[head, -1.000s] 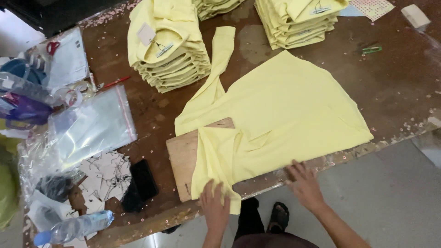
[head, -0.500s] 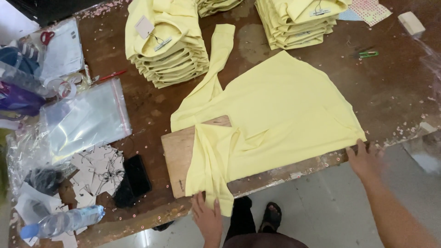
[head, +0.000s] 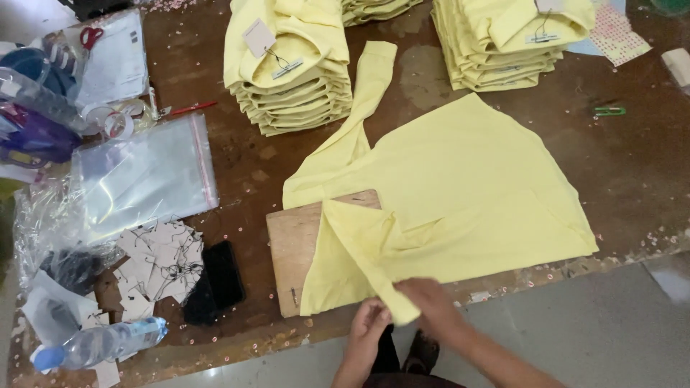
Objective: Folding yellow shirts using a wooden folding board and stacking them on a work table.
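A pale yellow shirt lies spread on the brown worktable, one sleeve stretching toward the back. A wooden folding board sits on the shirt's near left part, and shirt fabric is folded over it. At the table's near edge my right hand pinches the folded corner of the shirt. My left hand is close beside it, just under the same corner of fabric.
Two stacks of folded yellow shirts stand at the back. Clear plastic bags lie at left, with paper tags, a black phone, a water bottle, red scissors and a green clip.
My right hand has come in from the shirt's right edge to the folded corner near the board. My left hand has shifted right to meet it.
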